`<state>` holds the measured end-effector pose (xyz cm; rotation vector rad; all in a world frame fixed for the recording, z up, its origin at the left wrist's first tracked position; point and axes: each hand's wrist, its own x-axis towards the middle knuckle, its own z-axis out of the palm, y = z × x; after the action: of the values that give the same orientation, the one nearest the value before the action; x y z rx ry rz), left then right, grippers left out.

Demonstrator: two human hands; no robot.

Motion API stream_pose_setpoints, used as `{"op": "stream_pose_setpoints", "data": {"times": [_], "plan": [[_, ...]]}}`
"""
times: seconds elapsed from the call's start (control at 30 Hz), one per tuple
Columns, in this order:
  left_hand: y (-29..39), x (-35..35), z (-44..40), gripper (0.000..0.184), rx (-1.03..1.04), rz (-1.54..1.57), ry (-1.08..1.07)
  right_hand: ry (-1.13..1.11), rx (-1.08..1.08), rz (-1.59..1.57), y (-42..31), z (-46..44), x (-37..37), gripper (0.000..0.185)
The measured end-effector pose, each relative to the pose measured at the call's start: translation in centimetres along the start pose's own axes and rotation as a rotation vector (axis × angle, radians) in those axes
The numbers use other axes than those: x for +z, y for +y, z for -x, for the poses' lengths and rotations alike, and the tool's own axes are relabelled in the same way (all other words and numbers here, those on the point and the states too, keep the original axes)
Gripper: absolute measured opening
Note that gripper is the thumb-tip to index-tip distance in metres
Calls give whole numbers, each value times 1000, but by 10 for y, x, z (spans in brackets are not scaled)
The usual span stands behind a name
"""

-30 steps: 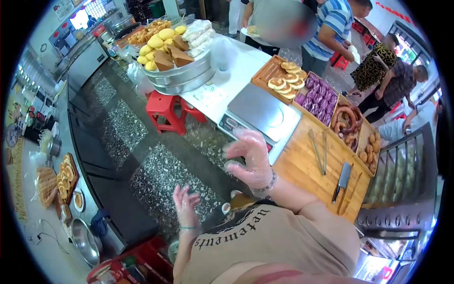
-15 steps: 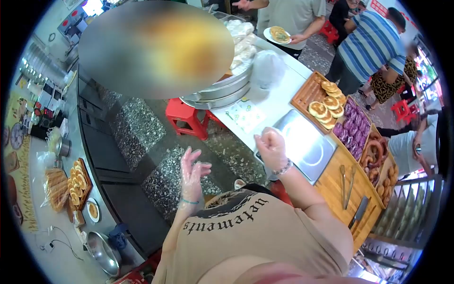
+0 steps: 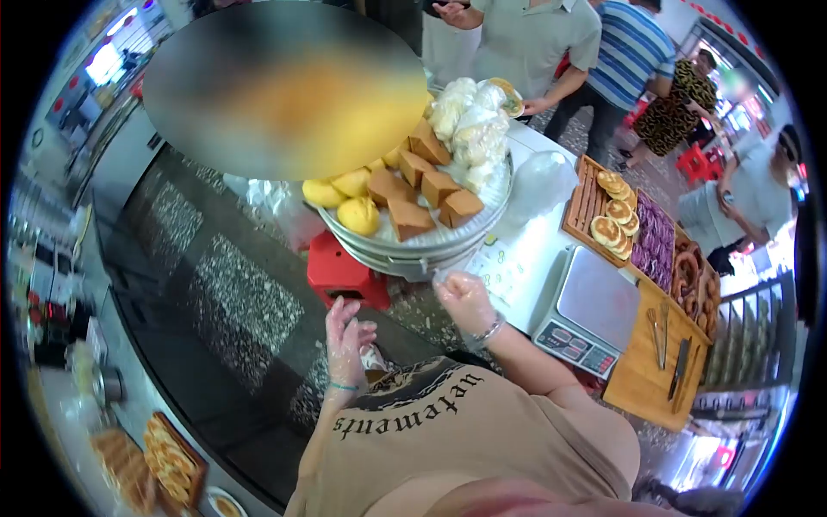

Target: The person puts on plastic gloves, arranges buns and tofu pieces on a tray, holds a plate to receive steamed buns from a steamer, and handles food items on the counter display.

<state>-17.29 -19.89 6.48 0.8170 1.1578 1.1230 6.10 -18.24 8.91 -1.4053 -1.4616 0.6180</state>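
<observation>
My left hand (image 3: pixel 345 343), in a clear plastic glove, hangs in the air above the floor with its fingers apart and nothing in it. My right hand (image 3: pixel 466 299), gloved too, has its fingers curled in beside the white table's edge; whether it holds anything is too small to tell. Just beyond it stands a round steel steamer (image 3: pixel 413 263) bearing brown cake pieces (image 3: pixel 410 219), yellow buns (image 3: pixel 357 216) and bagged white food (image 3: pixel 481 142). To the right of my right hand lies a digital scale (image 3: pixel 596 302) with a bare steel plate.
Trays of pancakes (image 3: pixel 608 231) and purple food (image 3: pixel 653 246) line the table beside a wooden board (image 3: pixel 633 379) with tongs and a knife (image 3: pixel 680 369). A red stool (image 3: pixel 338 274) stands under the steamer. Across the table a person (image 3: pixel 532 52) holds a plate.
The view has turned and come nearer the steamer, whose cakes and buns now show. My right hand has gone from spread to curled fingers and is now beside the steamer. My left hand stays open.
</observation>
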Motion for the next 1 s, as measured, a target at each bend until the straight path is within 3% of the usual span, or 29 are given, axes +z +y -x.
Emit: {"op": "stream_pose_setpoints", "data": {"times": [0.07, 0.13, 0.27, 0.43, 0.6, 0.73, 0.87, 1.0], "plan": [[17, -30, -34, 52, -22, -28, -26, -11, 77, -110, -23, -20, 41, 35], [32, -58, -65, 52, -53, -92, -80, -40, -19, -51, -43, -40, 73, 34], [52, -83, -138, 49, -53, -129, -124, -66, 60, 38, -46, -68, 98, 35], [71, -66, -181, 48, 43, -56, -189, -90, 56, 118, -17, -105, 95, 40], [52, -65, -216, 41, -158, -109, -373, -197, 22, 109, -17, -151, 129, 37], [85, -68, -249, 39, -181, -142, -412, -264, -20, -35, -27, -178, 160, 31], [100, -98, -291, 36, -220, -202, -536, -329, 130, -8, -23, -199, 197, 31], [119, -167, -344, 32, -73, -275, -647, -302, 294, 38, -28, -232, 257, 29]]}}
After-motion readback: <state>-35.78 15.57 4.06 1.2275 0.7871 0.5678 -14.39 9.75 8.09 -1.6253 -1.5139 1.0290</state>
